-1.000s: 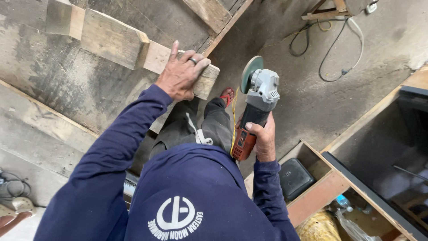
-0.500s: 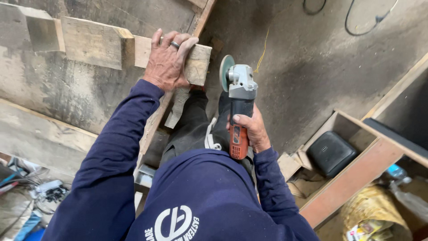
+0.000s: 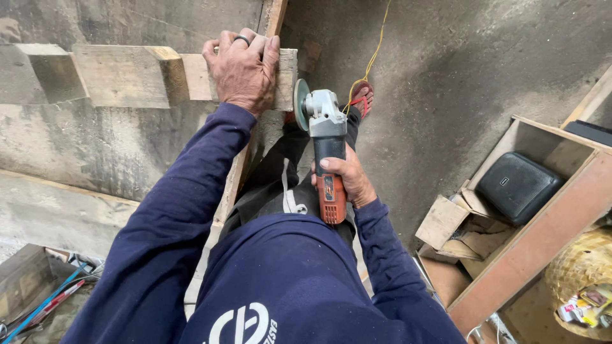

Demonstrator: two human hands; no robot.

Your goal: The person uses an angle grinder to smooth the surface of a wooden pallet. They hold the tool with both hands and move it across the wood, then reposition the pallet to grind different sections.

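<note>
My left hand (image 3: 242,70), with a ring on one finger, presses flat on the end of a notched wooden plank (image 3: 134,76) lying across a grey worktop. My right hand (image 3: 347,181) grips the orange and grey handle of an angle grinder (image 3: 325,134). Its green disc (image 3: 299,97) stands upright right beside the plank's cut end; I cannot tell whether they touch. My dark blue sleeves and my torso fill the lower middle of the view. A foot in a red sandal (image 3: 362,95) rests on the floor past the grinder.
A yellow cord (image 3: 376,44) trails over the concrete floor. On the right stands a wooden crate (image 3: 548,223) holding a black case (image 3: 517,186) and torn cardboard (image 3: 446,220). A woven basket (image 3: 583,274) sits at the right edge. Tools lie at the lower left (image 3: 44,299).
The grinder has moved left, from clear of the plank to right beside its end. My left hand stays pressed on the plank. The view has shifted to the right and closer.
</note>
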